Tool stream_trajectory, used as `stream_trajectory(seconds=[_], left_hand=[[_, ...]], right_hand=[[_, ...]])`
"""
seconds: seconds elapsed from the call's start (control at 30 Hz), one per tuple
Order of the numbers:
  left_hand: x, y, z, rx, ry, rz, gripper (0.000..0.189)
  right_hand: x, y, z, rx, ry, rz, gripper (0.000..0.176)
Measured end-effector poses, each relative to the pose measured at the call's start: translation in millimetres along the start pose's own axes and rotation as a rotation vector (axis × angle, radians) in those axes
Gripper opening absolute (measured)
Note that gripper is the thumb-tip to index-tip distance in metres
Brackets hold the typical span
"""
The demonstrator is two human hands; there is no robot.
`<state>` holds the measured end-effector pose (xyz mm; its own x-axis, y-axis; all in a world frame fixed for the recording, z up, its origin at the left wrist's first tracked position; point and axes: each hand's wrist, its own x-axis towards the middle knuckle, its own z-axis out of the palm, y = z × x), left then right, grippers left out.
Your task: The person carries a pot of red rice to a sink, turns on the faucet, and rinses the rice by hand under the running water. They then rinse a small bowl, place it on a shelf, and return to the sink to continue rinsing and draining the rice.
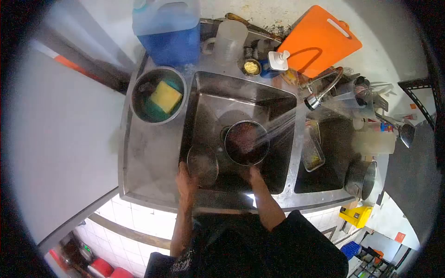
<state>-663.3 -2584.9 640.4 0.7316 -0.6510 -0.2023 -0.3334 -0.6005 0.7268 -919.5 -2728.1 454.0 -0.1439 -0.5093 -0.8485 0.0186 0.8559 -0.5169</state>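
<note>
Both of my hands are over the left basin of a steel sink (222, 180). My left hand (186, 180) grips the edge of a round metal bowl (203, 166), tilted near the basin's left wall. With my right hand (251, 173) I hold the near rim of another round bowl (247, 160), which has reddish-brown contents (243, 137). A spray of water from the faucet head (312, 101) falls into this second bowl from the right. The fingers of my right hand are partly hidden by the bowl.
Left of the basin stands a metal bowl (134, 109) with a yellow sponge (166, 97). Behind are a blue-liquid jug (169, 44), a clear pitcher (230, 39), and an orange cutting board (320, 41). The right basin holds a clear container (313, 155) and a pot (366, 178).
</note>
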Motion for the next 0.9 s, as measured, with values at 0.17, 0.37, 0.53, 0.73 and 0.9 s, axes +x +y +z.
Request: stream_trajectory(seconds=[0.17,0.37,0.53,0.73,0.9], left_hand=[[-9,-72,36,-0.118,-0.008,-0.192,0.033],[-8,-10,1,0.031,0.026,-0.022,0.050],[-10,-28,19,-0.117,0.053,-0.206,0.037],[-13,6,0,-0.090,0.102,-0.260,0.026],[-19,-22,16,-0.096,0.186,-0.049,0.031]], right_hand=[[41,9,8,0.442,-0.209,0.177,0.022],[72,16,-59,0.045,-0.004,-0.189,0.023],[-47,-54,-14,-0.157,0.009,-0.829,0.029],[-223,-199,205,-0.663,-0.592,-1.298,0.030],[-224,-199,362,-1.344,-0.554,-1.642,0.044]])
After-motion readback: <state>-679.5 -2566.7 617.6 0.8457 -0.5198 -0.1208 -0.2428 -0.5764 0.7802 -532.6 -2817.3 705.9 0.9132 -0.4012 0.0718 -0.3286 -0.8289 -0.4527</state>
